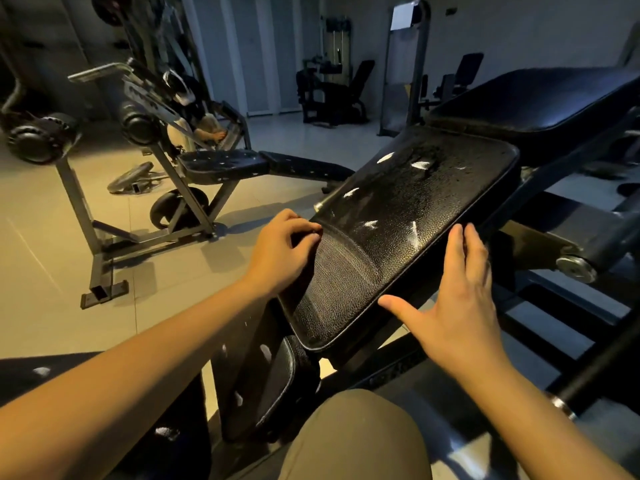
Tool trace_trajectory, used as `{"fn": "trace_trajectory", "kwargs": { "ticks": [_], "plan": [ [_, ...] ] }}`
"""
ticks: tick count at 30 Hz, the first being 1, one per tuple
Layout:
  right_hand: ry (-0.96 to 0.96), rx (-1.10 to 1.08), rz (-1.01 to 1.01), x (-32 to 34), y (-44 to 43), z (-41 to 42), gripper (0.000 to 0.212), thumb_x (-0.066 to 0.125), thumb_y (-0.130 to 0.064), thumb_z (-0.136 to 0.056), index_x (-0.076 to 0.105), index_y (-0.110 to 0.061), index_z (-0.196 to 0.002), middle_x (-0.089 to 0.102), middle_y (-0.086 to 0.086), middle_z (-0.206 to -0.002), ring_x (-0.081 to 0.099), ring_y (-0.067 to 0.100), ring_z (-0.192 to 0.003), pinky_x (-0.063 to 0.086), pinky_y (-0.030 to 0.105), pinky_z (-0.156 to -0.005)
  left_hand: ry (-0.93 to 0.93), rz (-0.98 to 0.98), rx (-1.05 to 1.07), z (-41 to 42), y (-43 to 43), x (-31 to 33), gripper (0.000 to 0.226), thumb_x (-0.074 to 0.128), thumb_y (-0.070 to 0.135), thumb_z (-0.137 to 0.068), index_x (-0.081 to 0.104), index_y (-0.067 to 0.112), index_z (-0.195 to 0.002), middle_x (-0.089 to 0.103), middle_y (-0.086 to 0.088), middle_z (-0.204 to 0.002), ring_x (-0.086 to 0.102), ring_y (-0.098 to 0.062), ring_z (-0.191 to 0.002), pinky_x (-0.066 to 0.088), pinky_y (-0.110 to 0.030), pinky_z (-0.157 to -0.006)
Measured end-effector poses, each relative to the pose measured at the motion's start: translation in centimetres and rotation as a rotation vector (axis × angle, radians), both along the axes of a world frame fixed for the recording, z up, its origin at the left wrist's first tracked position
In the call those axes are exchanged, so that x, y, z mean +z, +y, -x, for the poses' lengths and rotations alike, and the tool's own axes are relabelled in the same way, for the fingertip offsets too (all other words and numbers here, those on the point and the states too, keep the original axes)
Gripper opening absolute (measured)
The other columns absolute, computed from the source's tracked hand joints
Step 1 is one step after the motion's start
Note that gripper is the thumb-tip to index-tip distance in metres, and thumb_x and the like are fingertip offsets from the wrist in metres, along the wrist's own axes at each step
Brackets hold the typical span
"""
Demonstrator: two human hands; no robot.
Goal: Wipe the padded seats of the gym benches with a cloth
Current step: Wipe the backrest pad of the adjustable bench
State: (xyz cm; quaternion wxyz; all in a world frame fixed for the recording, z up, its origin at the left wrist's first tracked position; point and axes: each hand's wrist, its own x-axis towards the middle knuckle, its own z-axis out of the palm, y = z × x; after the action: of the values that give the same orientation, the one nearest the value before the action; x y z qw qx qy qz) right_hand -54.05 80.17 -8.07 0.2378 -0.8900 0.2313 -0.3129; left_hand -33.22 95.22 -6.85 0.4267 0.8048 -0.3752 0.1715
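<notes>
One padded seat, two hands, left hand grip curled, hold unclear, right hand grip spread, empty.

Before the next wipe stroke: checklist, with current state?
1. Holding a cloth: cannot tell. The left hand curls at the seat pad edge, and it is dark there.
2. Right hand free: ok, fingers straight.
3. Seat pad clean: not ok, white marks on it.
4. Pad within reach: ok, both hands at its edges.
5. Second bench clean: not ok, white specks.
</notes>
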Motion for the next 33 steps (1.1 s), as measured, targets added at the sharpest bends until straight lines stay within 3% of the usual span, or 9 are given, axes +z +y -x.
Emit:
{"fn": "trace_trajectory", "kwargs": {
  "ticks": [5,8,11,13,17,20,27,29,33],
  "plan": [
    [0.023,-0.014,0.024,0.0,0.0,-0.1,0.133,0.079,-0.064,-0.069,-0.005,-0.019,-0.162,-0.010,-0.011,-0.167,0.002,0.025,-0.155,0.027,0.052,-0.118,-0.212,-0.078,-0.508,7.3,1.5,-0.1,0.024,0.071,0.015,-0.094,0.076,0.014,-0.118,0.062,0.000,-0.112,0.061,-0.012,-0.106,0.050,-0.026,-0.091],
    [0.019,-0.009,0.010,-0.2,-0.1,-0.2,0.133,0.078,-0.065,-0.069,-0.005,-0.019,-0.162,-0.010,-0.012,-0.167,0.002,0.024,-0.155,0.026,0.052,-0.119,-0.233,-0.071,-0.338,3.3,0.9,-0.3,0.021,0.072,0.014,-0.094,0.077,0.013,-0.114,0.063,-0.001,-0.110,0.062,-0.015,-0.103,0.051,-0.031,-0.090],
    [0.011,0.000,-0.002,-0.2,-0.1,0.0,0.133,0.077,-0.066,-0.069,-0.006,-0.021,-0.162,-0.010,-0.014,-0.166,0.001,0.022,-0.155,0.024,0.052,-0.119,-0.052,-0.011,0.038,-2.6,0.0,0.1,0.016,0.070,0.022,-0.095,0.078,0.020,-0.109,0.064,0.002,-0.104,0.062,-0.019,-0.102,0.049,-0.035,-0.091],
    [0.014,-0.001,-0.014,-0.1,-0.1,0.0,0.133,0.076,-0.067,-0.069,-0.007,-0.021,-0.162,-0.011,-0.014,-0.166,-0.001,0.021,-0.154,0.023,0.052,-0.120,-0.003,-0.035,0.099,-2.9,-0.4,0.0,0.017,0.069,0.024,-0.096,0.078,0.021,-0.110,0.062,0.004,-0.104,0.061,-0.017,-0.102,0.048,-0.035,-0.090],
    [0.001,-0.001,-0.003,0.1,0.0,0.1,0.133,0.077,-0.066,-0.069,-0.006,-0.021,-0.162,-0.009,-0.014,-0.167,0.000,0.022,-0.154,0.025,0.052,-0.119,-0.120,0.007,-0.215,4.8,0.5,-0.1,0.020,0.073,0.015,-0.093,0.078,0.016,-0.112,0.061,0.002,-0.104,0.060,-0.009,-0.098,0.051,-0.032,-0.089],
    [0.017,-0.009,0.010,-0.1,-0.1,0.0,0.132,0.078,-0.065,-0.070,-0.005,-0.020,-0.162,-0.009,-0.012,-0.167,0.001,0.024,-0.155,0.026,0.052,-0.119,-0.257,-0.114,-0.491,7.4,2.5,-0.9,0.025,0.069,0.019,-0.096,0.075,0.013,-0.120,0.062,-0.003,-0.111,0.061,-0.014,-0.104,0.050,-0.026,-0.088],
    [0.016,-0.010,-0.008,-0.3,-0.1,0.1,0.133,0.076,-0.068,-0.068,-0.005,-0.021,-0.162,-0.010,-0.017,-0.166,0.002,0.022,-0.155,0.025,0.052,-0.119,-0.034,-0.054,0.101,-3.3,1.4,-1.1,0.016,0.071,0.021,-0.095,0.079,0.020,-0.109,0.059,0.004,-0.099,0.061,-0.020,-0.099,0.049,-0.045,-0.092],
    [0.011,-0.009,-0.002,-0.2,-0.1,0.1,0.133,0.076,-0.068,-0.068,-0.005,-0.021,-0.162,-0.010,-0.017,-0.165,0.003,0.023,-0.155,0.026,0.053,-0.119,-0.021,-0.021,0.068,-1.2,0.8,-0.5,0.017,0.072,0.020,-0.094,0.078,0.019,-0.110,0.057,0.006,-0.099,0.058,-0.013,-0.097,0.049,-0.041,-0.092],
    [0.021,-0.013,0.008,0.0,-0.1,-0.1,0.133,0.076,-0.066,-0.069,-0.007,-0.021,-0.162,-0.011,-0.017,-0.165,0.001,0.023,-0.155,0.026,0.052,-0.119,-0.217,0.007,-0.348,7.1,0.3,-0.2,0.020,0.071,0.014,-0.094,0.077,0.014,-0.113,0.062,0.003,-0.110,0.060,-0.008,-0.103,0.050,-0.026,-0.091]
  ]
}}
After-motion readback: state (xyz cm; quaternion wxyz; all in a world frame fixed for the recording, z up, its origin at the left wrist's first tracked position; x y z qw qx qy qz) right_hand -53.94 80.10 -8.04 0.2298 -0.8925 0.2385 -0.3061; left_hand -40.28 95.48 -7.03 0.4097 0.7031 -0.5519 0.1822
